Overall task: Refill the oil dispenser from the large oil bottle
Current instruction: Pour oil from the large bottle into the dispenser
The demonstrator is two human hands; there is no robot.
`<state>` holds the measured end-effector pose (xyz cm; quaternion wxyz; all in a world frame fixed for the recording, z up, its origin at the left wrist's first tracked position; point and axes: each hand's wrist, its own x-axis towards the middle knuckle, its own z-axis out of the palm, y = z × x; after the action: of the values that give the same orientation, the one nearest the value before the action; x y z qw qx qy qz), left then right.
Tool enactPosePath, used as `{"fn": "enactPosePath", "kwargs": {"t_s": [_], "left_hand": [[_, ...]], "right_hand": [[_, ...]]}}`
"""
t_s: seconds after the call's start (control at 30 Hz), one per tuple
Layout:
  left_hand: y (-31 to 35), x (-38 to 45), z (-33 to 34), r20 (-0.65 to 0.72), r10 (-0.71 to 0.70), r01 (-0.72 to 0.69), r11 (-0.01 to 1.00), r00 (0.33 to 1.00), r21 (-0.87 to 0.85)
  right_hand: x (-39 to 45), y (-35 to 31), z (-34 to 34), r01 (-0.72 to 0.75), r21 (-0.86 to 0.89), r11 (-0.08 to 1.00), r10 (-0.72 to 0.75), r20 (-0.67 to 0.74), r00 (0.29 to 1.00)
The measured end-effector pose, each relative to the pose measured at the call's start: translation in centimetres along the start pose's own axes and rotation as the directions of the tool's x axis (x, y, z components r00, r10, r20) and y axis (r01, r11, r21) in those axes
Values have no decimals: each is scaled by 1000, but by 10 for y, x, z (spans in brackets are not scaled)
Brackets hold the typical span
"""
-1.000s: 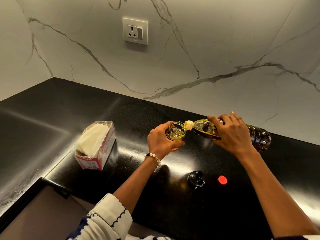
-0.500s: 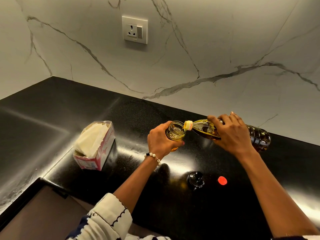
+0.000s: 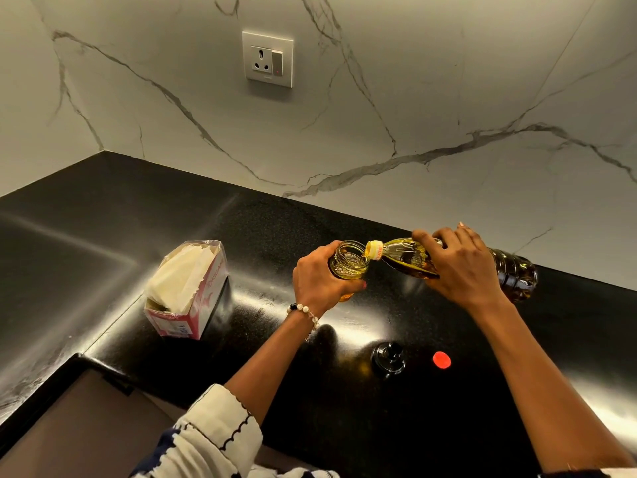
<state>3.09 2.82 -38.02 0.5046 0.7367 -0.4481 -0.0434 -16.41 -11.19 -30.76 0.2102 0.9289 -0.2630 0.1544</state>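
Pour in progress. The left hand (image 3: 319,279) is wrapped closed around the oil dispenser (image 3: 348,262), a small glass jar with its mouth open, at the middle of the black countertop (image 3: 103,243); whether its base rests on the surface cannot be told. The right hand (image 3: 460,267) is closed over the large oil bottle (image 3: 513,274), which lies almost level with its yellow neck (image 3: 374,250) at the jar's rim. Oil shows inside the jar, already high against the glass.

Risks noted:
1. Overflow. The jar is small, the bottle holds much more, and the level appears near the shoulder; a late stop would send oil over the fingers and onto the counter
2. Missed stream. The neck sits at the rim's edge, not over its centre; a small drift of either hand would put oil down the outside wall
3. Slip. Oil on the glass would weaken the left grip
4. Surge. A near-level bottle can gulp air and pulse

The black dispenser top (image 3: 387,358) and red cap (image 3: 441,359) lie apart on the counter nearer the person, clear of the pour. The tissue box (image 3: 189,291) stands to the left
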Motion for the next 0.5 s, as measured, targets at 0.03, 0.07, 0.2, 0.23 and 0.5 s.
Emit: {"fn": "enactPosePath", "kwargs": {"t_s": [0.03,0.07,0.2,0.23,0.5], "left_hand": [[0,0,0,1,-1,1,1000,1000,-5],[0,-1,0,0,-1,1,1000,1000,-11],[1,-1,0,-2,5,-5,1000,1000,-18],[1,-1,-1,-1,5,-5,1000,1000,-16],[1,0,-2,-2,1,-1,1000,1000,14]], "right_hand": [[0,0,0,1,1,1000,-1,0,1000],[0,0,0,2,-1,1000,-2,-1,1000],[0,0,-1,9,-10,1000,-9,-6,1000],[1,0,-2,10,-9,1000,-10,-9,1000],[2,-1,-6,17,-5,1000,-17,-32,999]]}}
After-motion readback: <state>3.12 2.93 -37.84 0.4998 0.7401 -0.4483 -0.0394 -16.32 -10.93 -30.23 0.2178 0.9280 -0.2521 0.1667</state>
